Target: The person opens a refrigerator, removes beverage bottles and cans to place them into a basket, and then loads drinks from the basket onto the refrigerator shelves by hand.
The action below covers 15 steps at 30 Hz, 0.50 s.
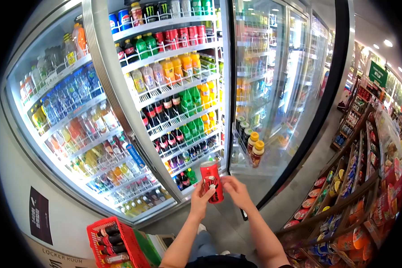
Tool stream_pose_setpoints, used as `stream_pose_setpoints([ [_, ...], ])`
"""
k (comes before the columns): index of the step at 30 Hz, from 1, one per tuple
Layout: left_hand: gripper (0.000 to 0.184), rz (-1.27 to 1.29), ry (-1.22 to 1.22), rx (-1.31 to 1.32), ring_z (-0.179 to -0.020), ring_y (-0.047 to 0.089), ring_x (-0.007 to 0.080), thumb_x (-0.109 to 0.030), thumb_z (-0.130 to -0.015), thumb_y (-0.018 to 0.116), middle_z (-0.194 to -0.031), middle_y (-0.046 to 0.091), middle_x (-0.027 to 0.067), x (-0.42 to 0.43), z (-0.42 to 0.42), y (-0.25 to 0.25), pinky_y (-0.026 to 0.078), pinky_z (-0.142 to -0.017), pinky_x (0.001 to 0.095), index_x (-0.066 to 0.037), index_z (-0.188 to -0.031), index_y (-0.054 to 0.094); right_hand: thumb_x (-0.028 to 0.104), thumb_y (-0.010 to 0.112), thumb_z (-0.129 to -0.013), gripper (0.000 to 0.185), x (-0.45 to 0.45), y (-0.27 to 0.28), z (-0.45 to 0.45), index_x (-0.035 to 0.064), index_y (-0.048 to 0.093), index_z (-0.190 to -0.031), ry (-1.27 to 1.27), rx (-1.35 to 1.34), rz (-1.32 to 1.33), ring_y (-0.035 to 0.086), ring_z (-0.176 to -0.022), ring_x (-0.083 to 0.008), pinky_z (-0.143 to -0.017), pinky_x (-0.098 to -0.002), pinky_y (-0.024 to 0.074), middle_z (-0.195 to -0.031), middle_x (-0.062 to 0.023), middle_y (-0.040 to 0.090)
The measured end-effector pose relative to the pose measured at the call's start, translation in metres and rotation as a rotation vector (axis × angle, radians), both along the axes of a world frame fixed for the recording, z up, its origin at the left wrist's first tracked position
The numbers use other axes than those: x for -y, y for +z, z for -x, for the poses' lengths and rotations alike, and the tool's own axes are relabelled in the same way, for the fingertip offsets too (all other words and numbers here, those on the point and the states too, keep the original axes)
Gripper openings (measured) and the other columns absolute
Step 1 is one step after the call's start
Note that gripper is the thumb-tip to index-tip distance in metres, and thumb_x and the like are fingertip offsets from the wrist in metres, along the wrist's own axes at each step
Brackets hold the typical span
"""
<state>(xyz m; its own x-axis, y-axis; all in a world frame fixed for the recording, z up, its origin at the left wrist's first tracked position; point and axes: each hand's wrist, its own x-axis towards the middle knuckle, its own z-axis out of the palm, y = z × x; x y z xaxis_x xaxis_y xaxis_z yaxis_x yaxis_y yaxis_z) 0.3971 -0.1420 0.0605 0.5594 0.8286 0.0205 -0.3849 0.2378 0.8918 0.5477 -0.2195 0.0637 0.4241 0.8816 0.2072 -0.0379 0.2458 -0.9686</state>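
A red drink can (211,182) with dark and white print is held upright in front of the fridge, tilted slightly. Wrapped round its lower left side is my left hand (201,201), the thumb across the front. Close by the can's right side is my right hand (237,192), fingers bent toward it and not closed around anything I can see. Whether those fingertips touch the can I cannot tell. Beyond both hands stands an open drinks fridge (174,80) with cans on its upper shelves and bottles below.
The fridge's glass door (272,98) is swung open to the right, with jars and cans in its rack. A red basket (96,243) of bottles is at lower left. Snack shelves (335,196) run along the right. A closed fridge (71,116) stands left.
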Motion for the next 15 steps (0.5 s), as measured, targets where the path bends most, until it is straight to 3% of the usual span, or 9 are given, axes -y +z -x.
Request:
stream_pose_setpoints([
  [4, 0.064, -0.041, 0.119, 0.055, -0.115, 0.057, 0.0151, -0.012, -0.093, 0.068, -0.128, 0.059, 0.007, -0.043, -0.002, -0.025, 0.044, -0.101, 0.0305, 0.002, -0.147, 0.037, 0.017, 0.07, -0.091, 0.043, -0.054, -0.005, -0.009, 0.0031, 0.057, -0.13, 0.129, 0.153, -0.003, 0.063, -0.093, -0.013, -0.079, -0.0277, 0.0518, -0.103, -0.0069, 0.065],
  [7, 0.065, 0.012, 0.098, 0.074, -0.115, 0.056, 0.014, -0.015, -0.094, 0.067, -0.13, 0.057, 0.0076, -0.079, -0.001, -0.013, 0.043, -0.1, 0.0295, 0.004, -0.147, 0.036, 0.02, 0.077, -0.086, 0.059, -0.097, 0.004, -0.009, 0.0037, 0.05, -0.136, 0.27, 0.16, 0.084, 0.062, -0.101, -0.0149, -0.083, -0.0302, 0.0542, -0.119, -0.0095, 0.061],
  [12, 0.065, -0.09, 0.095, -0.005, -0.116, 0.056, 0.0178, -0.014, -0.093, 0.068, -0.127, 0.058, 0.0109, -0.153, -0.019, 0.021, 0.044, -0.101, 0.0322, 0.004, -0.145, 0.034, 0.018, 0.077, -0.086, 0.059, -0.171, 0.02, -0.037, 0.0041, 0.048, -0.136, 0.261, 0.248, 0.063, 0.061, -0.106, -0.0163, -0.086, -0.0338, 0.0539, -0.12, -0.0093, 0.061],
  [15, 0.064, -0.179, 0.053, -0.031, -0.108, 0.059, 0.0161, -0.016, -0.09, 0.072, -0.118, 0.061, 0.0089, -0.2, -0.029, 0.037, 0.046, -0.095, 0.031, 0.0, -0.143, 0.039, 0.018, 0.077, -0.086, 0.06, -0.213, 0.044, -0.056, 0.0043, 0.047, -0.137, 0.305, 0.278, 0.062, 0.06, -0.111, -0.0176, -0.089, -0.0346, 0.053, -0.124, -0.0096, 0.06],
])
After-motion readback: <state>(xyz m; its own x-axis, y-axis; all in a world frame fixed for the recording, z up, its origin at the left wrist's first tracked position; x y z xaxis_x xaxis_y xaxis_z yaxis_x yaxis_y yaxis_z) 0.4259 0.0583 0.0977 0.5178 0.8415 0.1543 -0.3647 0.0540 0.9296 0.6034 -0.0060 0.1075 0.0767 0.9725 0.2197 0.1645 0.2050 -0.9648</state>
